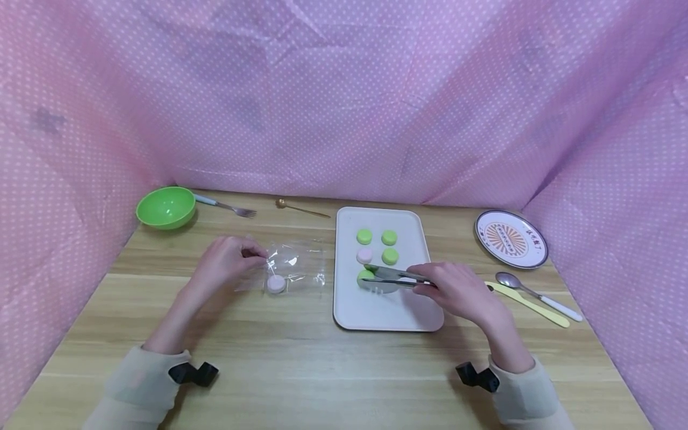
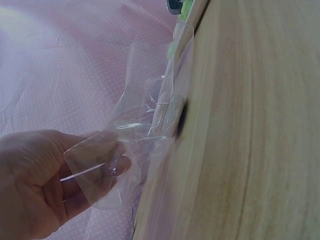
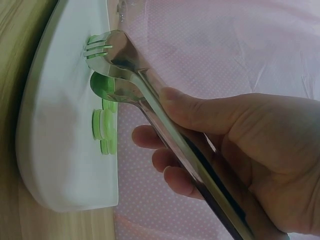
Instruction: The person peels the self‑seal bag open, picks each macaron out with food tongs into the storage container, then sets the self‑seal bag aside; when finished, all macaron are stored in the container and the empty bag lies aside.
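My left hand (image 1: 228, 260) pinches the edge of a clear plastic bag (image 1: 306, 260) that lies partly on the table. Inside the bag sits a pale pink macaron (image 1: 276, 283). On the right, my right hand (image 1: 451, 286) grips metal serving tongs (image 3: 172, 131) with a spoon-shaped end and a fork-shaped end. The tong tips stand around the nearest green macaron (image 1: 365, 276) on a white tray (image 1: 398, 316). Beyond it on the tray are a pale pink macaron (image 1: 364, 255) and several other green macarons (image 1: 389, 256).
A green bowl (image 1: 166, 208) and a fork (image 1: 236, 209) lie at the back left, with a small gold spoon (image 1: 301, 209) at the back. To the right are a patterned plate (image 1: 510, 239), a white-handled spoon (image 1: 559, 307) and a yellow knife (image 1: 529, 304). Pink dotted cloth (image 1: 344, 119) surrounds the table.
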Motion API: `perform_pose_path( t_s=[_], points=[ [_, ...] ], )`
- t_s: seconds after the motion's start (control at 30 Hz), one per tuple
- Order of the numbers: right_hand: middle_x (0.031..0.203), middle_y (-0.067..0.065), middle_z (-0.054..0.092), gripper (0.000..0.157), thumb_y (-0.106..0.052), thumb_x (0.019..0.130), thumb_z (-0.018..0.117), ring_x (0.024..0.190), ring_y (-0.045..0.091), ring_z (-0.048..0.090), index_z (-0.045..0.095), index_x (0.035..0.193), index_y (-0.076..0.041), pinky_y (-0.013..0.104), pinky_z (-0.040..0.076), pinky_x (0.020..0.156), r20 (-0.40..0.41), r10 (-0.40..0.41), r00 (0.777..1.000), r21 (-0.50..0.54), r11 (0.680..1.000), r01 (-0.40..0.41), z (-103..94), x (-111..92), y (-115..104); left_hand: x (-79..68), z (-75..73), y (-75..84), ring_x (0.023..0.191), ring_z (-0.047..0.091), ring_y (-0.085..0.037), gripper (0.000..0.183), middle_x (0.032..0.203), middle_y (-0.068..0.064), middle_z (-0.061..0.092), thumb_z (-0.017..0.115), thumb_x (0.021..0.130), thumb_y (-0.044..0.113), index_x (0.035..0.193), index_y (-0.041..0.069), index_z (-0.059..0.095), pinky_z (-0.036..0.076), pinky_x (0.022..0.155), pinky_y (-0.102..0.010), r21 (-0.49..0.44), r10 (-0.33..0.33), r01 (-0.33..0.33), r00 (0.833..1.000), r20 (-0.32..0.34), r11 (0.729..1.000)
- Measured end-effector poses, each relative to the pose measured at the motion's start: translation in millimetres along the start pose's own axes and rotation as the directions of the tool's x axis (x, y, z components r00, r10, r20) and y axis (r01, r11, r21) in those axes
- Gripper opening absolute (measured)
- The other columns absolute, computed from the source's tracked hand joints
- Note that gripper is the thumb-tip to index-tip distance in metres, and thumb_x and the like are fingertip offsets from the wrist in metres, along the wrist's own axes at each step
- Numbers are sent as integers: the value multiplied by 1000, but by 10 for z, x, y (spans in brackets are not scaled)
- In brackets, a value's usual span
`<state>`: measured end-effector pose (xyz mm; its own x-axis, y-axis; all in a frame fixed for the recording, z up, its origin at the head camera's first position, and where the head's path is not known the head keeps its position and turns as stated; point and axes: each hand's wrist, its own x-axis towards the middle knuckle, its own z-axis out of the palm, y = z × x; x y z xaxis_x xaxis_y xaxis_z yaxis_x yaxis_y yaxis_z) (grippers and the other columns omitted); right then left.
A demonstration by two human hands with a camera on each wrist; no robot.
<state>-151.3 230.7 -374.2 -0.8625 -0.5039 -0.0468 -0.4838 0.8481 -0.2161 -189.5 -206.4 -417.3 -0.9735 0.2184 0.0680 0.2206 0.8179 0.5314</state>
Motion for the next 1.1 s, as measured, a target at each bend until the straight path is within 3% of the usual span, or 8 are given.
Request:
perform_pose_path(
  t_s=[0.6,0.83,1.1],
  points=[
    [72,-16,56,23,-29,85,69,55,1,41,66,108,-25,19,31,47,-27,-27,999,-7,1000,26,-2,0,-12,4,4,-3,81,66,-13,9,89,4,74,74,80,25,90,25,74,49,74,-35,4,-3,3,1000,-2,1000],
    [74,-15,56,26,-29,86,68,59,2,43,65,112,-25,19,35,51,-65,-22,998,4,1000,23,-110,-25,-36,24,3,1,83,67,-14,9,90,4,74,74,80,25,89,26,74,49,75,-37,8,9,-9,1000,-2,1000],
    [82,-15,63,23,-32,89,64,66,3,52,65,111,-26,23,43,59,-116,-79,990,10,997,81,-92,244,-241,15,-1,-13,83,67,-14,9,88,4,74,74,80,22,89,24,75,49,75,-37,9,25,-25,1000,-14,1000]
  ],
)
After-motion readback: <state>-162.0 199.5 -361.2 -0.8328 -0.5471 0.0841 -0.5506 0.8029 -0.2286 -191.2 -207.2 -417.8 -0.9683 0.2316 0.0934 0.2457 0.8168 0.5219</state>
